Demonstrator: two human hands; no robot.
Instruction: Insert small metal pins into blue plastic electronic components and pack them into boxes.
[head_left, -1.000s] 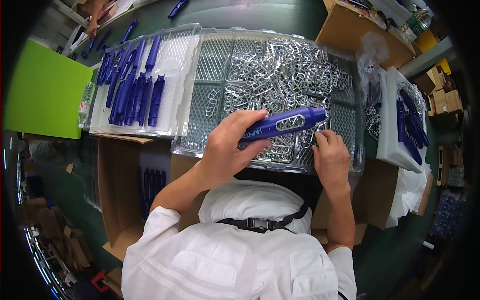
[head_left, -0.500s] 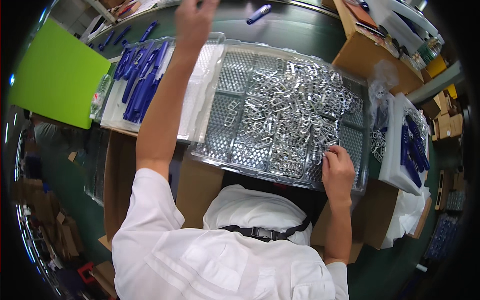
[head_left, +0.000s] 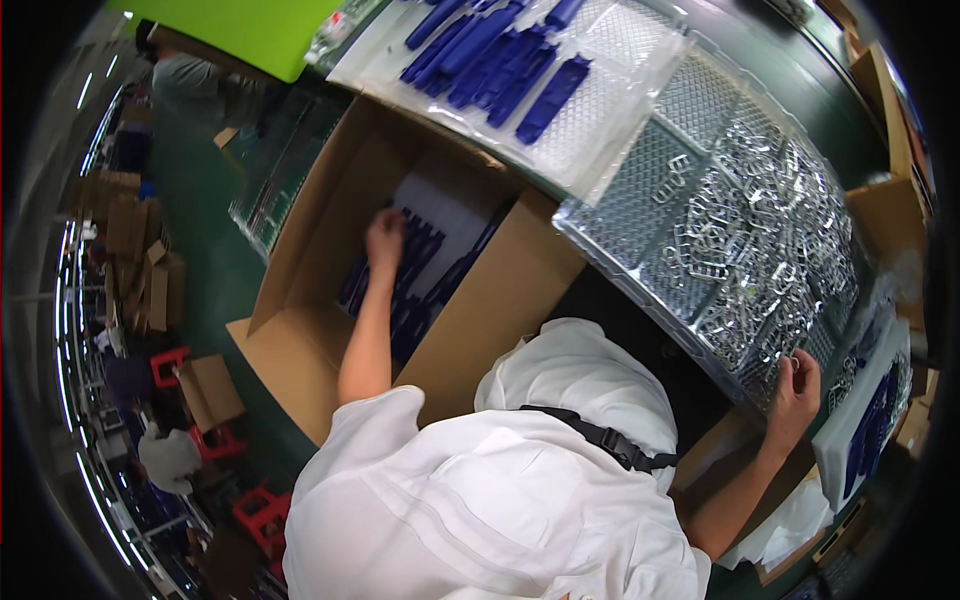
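My left hand [head_left: 385,240] is down in an open cardboard box [head_left: 465,295], its fingers closed among long dark blue plastic pieces [head_left: 410,320] lying in rows. What it grips, if anything, I cannot make out. At the near right edge of a clear plastic tray [head_left: 625,235], my right hand [head_left: 797,390] pinches a small shiny metal piece, partly hidden by the fingertips. Heaped in that tray are many small metal frame-shaped pieces [head_left: 760,230]. Several blue plastic pieces [head_left: 500,75] rest on a white, textured tray liner beyond the box.
A bright green panel [head_left: 240,30] stands at the far left. To the right of my right hand, a white foam tray [head_left: 835,450] holds more blue pieces. Red stools [head_left: 262,515] and cardboard boxes [head_left: 212,392] are on the floor to the left.
My left hand has come back from the far belt and gone down into the cardboard box. The view has turned left. My right hand stays at the metal pieces' tray edge.
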